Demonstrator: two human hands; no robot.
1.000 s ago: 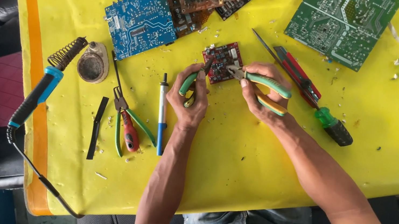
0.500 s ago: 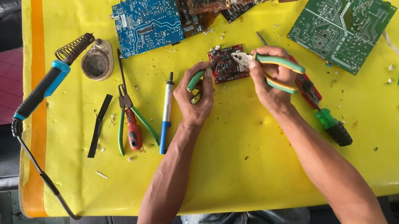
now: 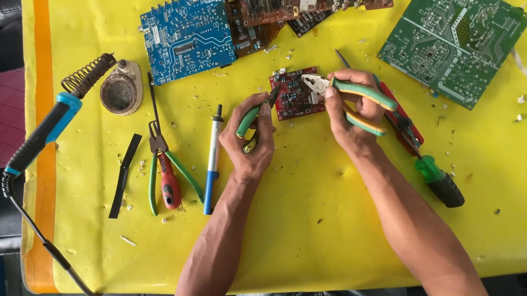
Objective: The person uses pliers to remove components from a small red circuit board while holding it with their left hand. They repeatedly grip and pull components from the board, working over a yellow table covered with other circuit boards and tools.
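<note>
Bright, even daylight; soft short shadows under tools; mild sheen on yellow table [image 3: 348, 242]; focus sharp throughout.

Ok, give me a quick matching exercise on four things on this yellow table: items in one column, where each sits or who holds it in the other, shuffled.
Items:
1. small red circuit board
2. green-handled pliers
3. soldering iron
4. large green circuit board

Places:
A. top right of the table, nobody touching it
B. gripped in the right hand
C. far left, by the orange edge strip, on its coil stand
D. middle of the table, between the left hand and the right hand

Pairs: 1-D, 2-B, 3-C, 4-A
</note>
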